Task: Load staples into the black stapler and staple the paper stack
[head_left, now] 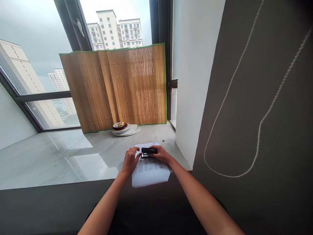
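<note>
Right grip (160, 153) clamped on black stapler (149, 150) over printed paper (151, 174); left grip (130, 159) spread apart beside the stapler

Stapler (149, 150) over paper (152, 174), plates (122, 130) behind

Can't actually read anything here, tbh. The white rectangular sheet of printed paper (152, 168) has rows of small black type on it, but it's way too tiny and blurry to pick out words.
</note>
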A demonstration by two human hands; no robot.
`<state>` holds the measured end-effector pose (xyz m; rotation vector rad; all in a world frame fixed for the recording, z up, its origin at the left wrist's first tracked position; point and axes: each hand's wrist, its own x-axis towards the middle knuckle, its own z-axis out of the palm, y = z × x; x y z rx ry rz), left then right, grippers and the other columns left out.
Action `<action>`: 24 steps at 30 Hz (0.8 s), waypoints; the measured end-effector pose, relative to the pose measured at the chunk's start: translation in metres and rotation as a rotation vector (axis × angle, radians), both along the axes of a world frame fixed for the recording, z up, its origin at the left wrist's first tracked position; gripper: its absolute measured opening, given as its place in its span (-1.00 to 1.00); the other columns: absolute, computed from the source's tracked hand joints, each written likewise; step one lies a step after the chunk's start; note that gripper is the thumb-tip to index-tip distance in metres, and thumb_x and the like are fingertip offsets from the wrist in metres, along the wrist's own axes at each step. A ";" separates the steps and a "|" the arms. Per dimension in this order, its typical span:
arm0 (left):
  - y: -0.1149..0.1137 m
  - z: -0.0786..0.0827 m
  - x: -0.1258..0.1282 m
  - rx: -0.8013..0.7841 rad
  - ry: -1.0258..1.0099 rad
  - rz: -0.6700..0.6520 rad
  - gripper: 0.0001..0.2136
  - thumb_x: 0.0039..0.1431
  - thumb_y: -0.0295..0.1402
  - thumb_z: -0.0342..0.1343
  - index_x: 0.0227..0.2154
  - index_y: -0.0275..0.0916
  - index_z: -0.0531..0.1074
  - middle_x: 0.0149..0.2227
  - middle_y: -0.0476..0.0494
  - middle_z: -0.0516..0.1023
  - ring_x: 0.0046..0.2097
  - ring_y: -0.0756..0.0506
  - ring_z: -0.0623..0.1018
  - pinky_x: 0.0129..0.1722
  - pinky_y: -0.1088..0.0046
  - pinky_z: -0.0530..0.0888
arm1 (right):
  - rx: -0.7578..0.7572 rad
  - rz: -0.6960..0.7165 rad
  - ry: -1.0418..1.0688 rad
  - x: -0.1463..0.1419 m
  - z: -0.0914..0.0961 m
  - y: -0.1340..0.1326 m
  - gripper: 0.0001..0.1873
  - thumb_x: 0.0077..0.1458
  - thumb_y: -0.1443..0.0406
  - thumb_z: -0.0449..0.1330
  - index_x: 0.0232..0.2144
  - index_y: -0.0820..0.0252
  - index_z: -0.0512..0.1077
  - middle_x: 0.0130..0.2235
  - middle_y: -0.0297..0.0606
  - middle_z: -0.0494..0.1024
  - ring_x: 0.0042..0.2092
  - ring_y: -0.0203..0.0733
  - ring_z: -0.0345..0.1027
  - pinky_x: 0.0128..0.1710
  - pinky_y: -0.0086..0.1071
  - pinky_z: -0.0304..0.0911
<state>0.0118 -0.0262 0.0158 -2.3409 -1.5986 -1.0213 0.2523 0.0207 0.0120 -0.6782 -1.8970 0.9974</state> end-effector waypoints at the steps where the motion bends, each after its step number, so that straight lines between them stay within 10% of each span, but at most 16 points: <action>1: -0.002 0.000 -0.005 0.002 0.018 0.023 -0.86 0.37 -0.37 0.08 -0.06 -0.18 0.42 -0.06 -0.22 0.59 -0.02 -0.24 0.55 0.01 0.17 0.39 | -0.003 -0.035 -0.028 0.002 0.000 -0.002 -0.65 -0.04 0.21 0.41 -0.17 0.20 0.60 -0.25 -0.30 0.62 -0.20 -0.11 0.48 -0.12 -0.31 0.35; 8: -0.013 -0.008 -0.139 -0.200 0.212 0.288 -0.78 0.38 -0.30 -0.01 -0.03 -0.17 0.46 0.11 -0.28 0.49 0.09 -0.30 0.50 0.10 0.13 0.40 | 0.004 -0.221 -0.149 0.040 -0.009 -0.010 -0.60 0.03 0.10 0.38 -0.10 0.15 0.60 -0.17 -0.25 0.67 -0.16 -0.05 0.54 -0.11 -0.26 0.40; 12: -0.015 -0.018 -0.198 -0.342 0.161 0.421 -0.71 0.43 -0.26 -0.12 0.06 -0.09 0.43 0.21 -0.20 0.45 0.20 -0.27 0.44 0.20 0.10 0.33 | 0.047 -0.464 -0.201 0.057 -0.013 0.014 -0.48 0.36 0.00 -0.03 -0.13 0.17 0.60 -0.07 -0.12 0.65 -0.05 -0.01 0.54 0.03 -0.13 0.40; 24: -0.023 -0.013 -0.180 -0.310 0.190 0.517 -0.70 0.40 -0.28 -0.12 0.05 -0.16 0.41 0.12 -0.33 0.46 0.15 -0.33 0.43 0.11 0.04 0.33 | 0.116 -0.499 -0.685 0.031 -0.019 0.045 -0.58 0.32 0.37 -0.02 0.10 0.22 0.50 0.34 0.01 0.35 0.39 -0.02 0.17 0.41 -0.07 0.00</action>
